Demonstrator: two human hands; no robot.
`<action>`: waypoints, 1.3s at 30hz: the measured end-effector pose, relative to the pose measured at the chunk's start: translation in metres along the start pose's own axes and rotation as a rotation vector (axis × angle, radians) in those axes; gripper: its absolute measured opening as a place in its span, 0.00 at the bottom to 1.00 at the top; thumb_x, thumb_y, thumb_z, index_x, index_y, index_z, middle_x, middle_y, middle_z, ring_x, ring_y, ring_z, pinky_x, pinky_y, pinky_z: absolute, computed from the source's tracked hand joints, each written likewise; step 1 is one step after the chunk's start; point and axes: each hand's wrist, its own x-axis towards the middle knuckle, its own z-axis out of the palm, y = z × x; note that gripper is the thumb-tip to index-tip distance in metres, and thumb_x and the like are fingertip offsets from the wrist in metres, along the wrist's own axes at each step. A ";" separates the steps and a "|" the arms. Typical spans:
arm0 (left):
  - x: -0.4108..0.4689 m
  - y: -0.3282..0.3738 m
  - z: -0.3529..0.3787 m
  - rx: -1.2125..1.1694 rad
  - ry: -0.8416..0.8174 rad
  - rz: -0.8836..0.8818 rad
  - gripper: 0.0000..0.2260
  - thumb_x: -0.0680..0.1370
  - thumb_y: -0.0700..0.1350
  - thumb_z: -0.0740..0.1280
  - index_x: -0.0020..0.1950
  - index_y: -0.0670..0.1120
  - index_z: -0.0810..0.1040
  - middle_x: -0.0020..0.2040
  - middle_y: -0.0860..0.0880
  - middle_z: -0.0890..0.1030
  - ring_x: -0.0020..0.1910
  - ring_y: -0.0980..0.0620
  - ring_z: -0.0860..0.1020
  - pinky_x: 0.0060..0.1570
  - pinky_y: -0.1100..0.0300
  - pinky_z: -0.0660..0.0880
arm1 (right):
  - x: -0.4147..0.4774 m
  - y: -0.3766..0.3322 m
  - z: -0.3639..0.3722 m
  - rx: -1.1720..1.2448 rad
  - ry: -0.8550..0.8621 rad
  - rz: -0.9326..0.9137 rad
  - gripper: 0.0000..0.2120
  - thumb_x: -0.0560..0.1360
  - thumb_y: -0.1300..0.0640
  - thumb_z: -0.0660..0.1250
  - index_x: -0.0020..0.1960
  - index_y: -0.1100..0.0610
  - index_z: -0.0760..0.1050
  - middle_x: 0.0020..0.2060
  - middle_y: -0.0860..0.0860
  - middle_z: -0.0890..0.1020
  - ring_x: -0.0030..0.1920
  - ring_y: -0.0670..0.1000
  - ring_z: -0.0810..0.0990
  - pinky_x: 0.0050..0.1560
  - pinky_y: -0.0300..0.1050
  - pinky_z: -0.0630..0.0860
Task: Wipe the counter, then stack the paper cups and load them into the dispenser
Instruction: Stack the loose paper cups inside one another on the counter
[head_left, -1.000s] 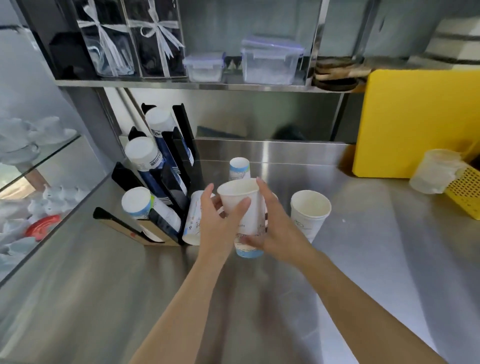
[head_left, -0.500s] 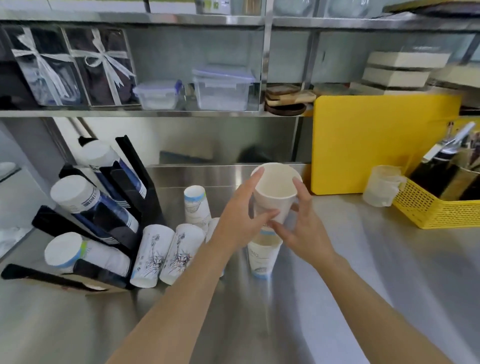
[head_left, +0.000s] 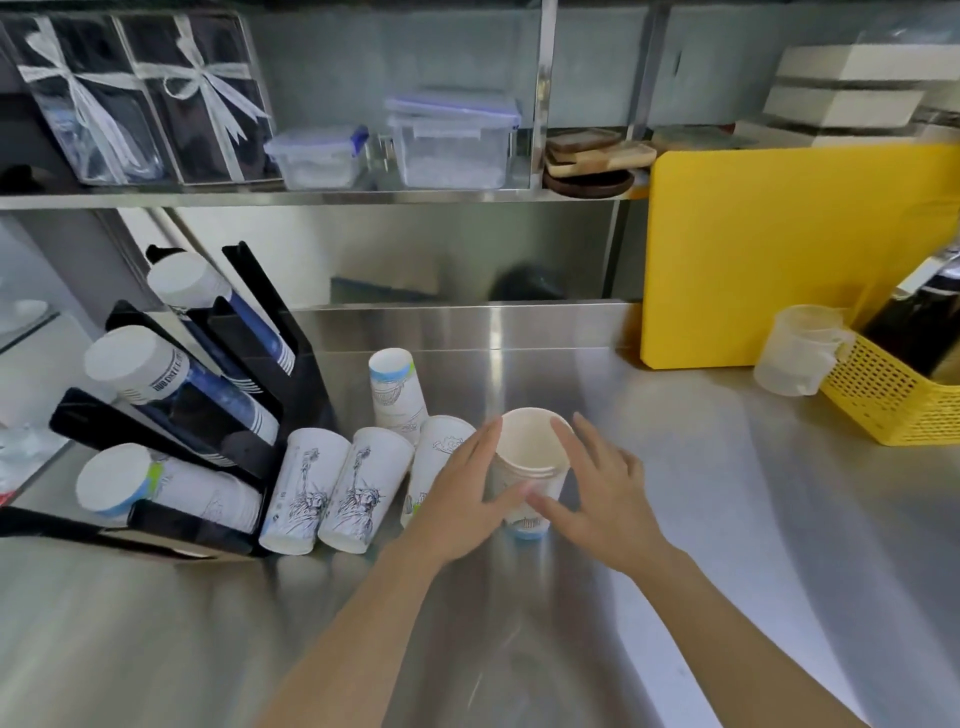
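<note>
Two hands frame a short stack of paper cups (head_left: 530, 470) standing upright, mouth up, on the steel counter (head_left: 727, 493). The left hand (head_left: 462, 499) has its fingers spread loosely, thumb lying across the near side of the stack; the right hand (head_left: 597, 493) mirrors it, fingers open and touching the right wall, neither hand clamped tight. Just left of the stack, three cups (head_left: 337, 491) stand upside down in a row, printed with a Statue of Liberty line drawing. A fourth upside-down cup (head_left: 397, 387) with a blue band sits farther back. At the far left the black dispenser rack (head_left: 244, 332) holds slanted cup stacks; the middle stack (head_left: 140, 364) carries dark lettering near its base, too blurred to read with confidence. A yellow cutting board (head_left: 789, 249) leans against the back wall at right, with a clear measuring jug (head_left: 800, 348) touching a yellow basket (head_left: 893, 395).
</note>
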 end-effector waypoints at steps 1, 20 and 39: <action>-0.001 0.000 -0.003 -0.062 0.040 -0.033 0.32 0.75 0.56 0.63 0.75 0.52 0.51 0.76 0.54 0.56 0.74 0.57 0.53 0.74 0.57 0.50 | 0.002 -0.008 -0.003 0.034 0.103 -0.031 0.38 0.69 0.31 0.53 0.72 0.51 0.58 0.71 0.55 0.66 0.68 0.52 0.63 0.67 0.54 0.60; -0.004 -0.087 -0.021 -0.238 0.070 -0.507 0.19 0.74 0.52 0.62 0.62 0.47 0.70 0.58 0.48 0.77 0.57 0.46 0.75 0.60 0.48 0.71 | 0.033 -0.110 0.095 0.533 -0.242 0.698 0.18 0.76 0.54 0.62 0.61 0.63 0.62 0.54 0.61 0.77 0.55 0.60 0.77 0.57 0.53 0.74; 0.032 0.011 -0.151 -0.607 0.141 0.044 0.32 0.71 0.47 0.71 0.69 0.60 0.58 0.48 0.47 0.77 0.46 0.48 0.79 0.44 0.53 0.80 | 0.074 -0.141 -0.036 0.688 0.103 0.191 0.54 0.66 0.60 0.76 0.70 0.34 0.40 0.53 0.34 0.68 0.51 0.40 0.76 0.47 0.35 0.76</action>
